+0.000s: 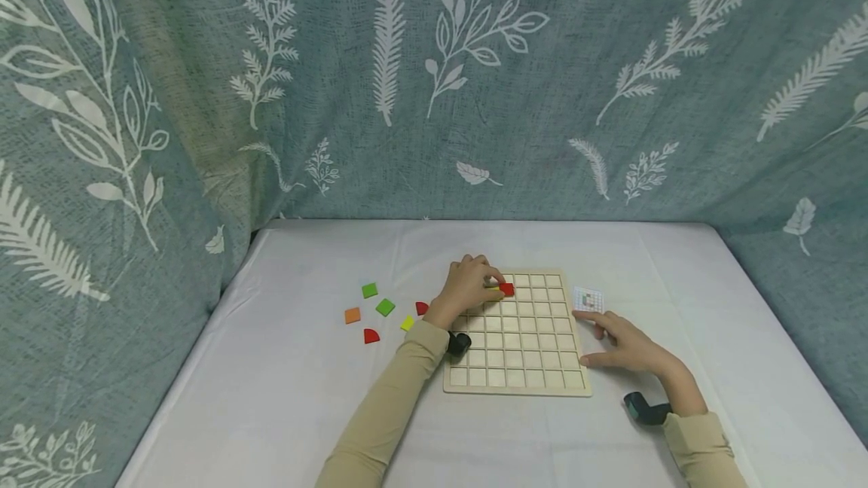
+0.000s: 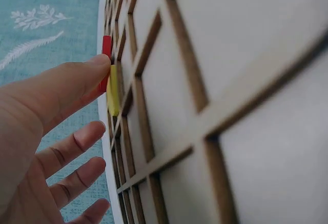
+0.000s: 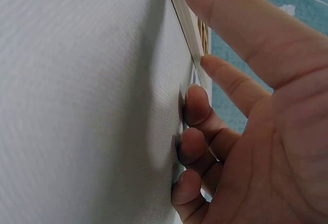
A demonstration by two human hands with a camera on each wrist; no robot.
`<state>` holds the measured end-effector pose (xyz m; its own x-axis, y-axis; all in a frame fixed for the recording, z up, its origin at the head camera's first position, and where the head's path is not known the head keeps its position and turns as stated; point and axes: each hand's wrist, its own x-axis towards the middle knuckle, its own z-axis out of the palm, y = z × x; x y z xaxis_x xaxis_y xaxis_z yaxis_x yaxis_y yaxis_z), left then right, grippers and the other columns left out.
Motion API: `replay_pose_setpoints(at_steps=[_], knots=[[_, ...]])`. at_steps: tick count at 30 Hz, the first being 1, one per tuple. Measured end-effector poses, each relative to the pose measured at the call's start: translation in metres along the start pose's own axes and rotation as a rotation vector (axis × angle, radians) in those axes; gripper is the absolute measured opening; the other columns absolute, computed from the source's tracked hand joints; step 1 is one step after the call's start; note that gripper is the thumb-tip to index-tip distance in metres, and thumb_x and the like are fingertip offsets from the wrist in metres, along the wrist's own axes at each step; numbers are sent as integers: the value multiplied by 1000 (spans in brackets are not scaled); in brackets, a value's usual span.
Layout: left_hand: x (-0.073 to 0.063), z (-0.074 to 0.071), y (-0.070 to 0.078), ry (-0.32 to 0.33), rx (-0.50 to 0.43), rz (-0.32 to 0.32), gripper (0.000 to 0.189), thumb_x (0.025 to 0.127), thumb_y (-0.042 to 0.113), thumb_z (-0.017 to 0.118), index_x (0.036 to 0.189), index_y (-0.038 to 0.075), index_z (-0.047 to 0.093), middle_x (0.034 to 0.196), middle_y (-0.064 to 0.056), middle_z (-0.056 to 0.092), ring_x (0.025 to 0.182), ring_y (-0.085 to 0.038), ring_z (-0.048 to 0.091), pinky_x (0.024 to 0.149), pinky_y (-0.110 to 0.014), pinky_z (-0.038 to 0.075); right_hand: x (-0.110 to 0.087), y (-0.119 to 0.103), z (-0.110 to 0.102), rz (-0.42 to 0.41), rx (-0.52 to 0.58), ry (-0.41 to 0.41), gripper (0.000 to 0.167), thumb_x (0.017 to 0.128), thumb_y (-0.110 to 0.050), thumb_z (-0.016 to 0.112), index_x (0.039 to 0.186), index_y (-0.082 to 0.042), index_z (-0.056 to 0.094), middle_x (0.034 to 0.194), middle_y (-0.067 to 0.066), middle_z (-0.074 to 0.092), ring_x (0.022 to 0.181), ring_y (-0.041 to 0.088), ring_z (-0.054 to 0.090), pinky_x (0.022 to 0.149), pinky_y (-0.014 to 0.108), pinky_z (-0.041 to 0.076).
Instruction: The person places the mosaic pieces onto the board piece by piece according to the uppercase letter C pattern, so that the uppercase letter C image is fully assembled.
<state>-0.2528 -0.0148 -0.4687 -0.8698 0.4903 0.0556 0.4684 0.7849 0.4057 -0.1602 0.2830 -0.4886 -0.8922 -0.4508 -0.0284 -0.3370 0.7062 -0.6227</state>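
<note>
My left hand (image 1: pixel 466 286) reaches over the upper part of a wooden grid board (image 1: pixel 517 391) and pinches a red tile (image 1: pixel 507 290) between thumb and index finger. Beside that tile lies a yellow piece (image 2: pixel 114 90), close under the thumb tip in the left wrist view; whether the thumb touches it I cannot tell. The other left fingers are spread loosely. At the board's right side, my right hand (image 1: pixel 627 345) touches the edge with thumb and index fingertips, while its remaining fingers bend loosely over the cloth.
Left of the board lie loose pieces: green squares (image 1: pixel 385 307), an orange square (image 1: pixel 353 315), red quarter-rounds (image 1: pixel 371 336) and a yellow piece (image 1: pixel 408 323). A small pattern card (image 1: pixel 588 300) lies right of the board. White cloth (image 1: pixel 271 413) covers the table; a leaf-print curtain (image 1: pixel 420 172) hangs behind.
</note>
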Motion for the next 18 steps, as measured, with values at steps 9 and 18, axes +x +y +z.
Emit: replay_pose_setpoints(at_steps=[9, 18], knots=[[-1, 3, 3, 23, 43, -11, 24, 82, 39, 69, 103, 27, 71, 98, 2, 55, 86, -18, 43, 83, -39, 37, 0, 3, 2, 14, -9, -2, 78, 71, -37, 78, 134, -6, 47, 81, -1, 38, 71, 10, 32, 62, 22, 31], [-4, 2, 4, 25, 55, -23, 26, 81, 40, 69, 103, 26, 72, 96, 2, 55, 84, -17, 42, 79, -36, 35, 1, 3, 3, 23, -7, -3, 79, 70, -37, 78, 134, -5, 47, 80, -1, 38, 72, 11, 33, 62, 22, 31]])
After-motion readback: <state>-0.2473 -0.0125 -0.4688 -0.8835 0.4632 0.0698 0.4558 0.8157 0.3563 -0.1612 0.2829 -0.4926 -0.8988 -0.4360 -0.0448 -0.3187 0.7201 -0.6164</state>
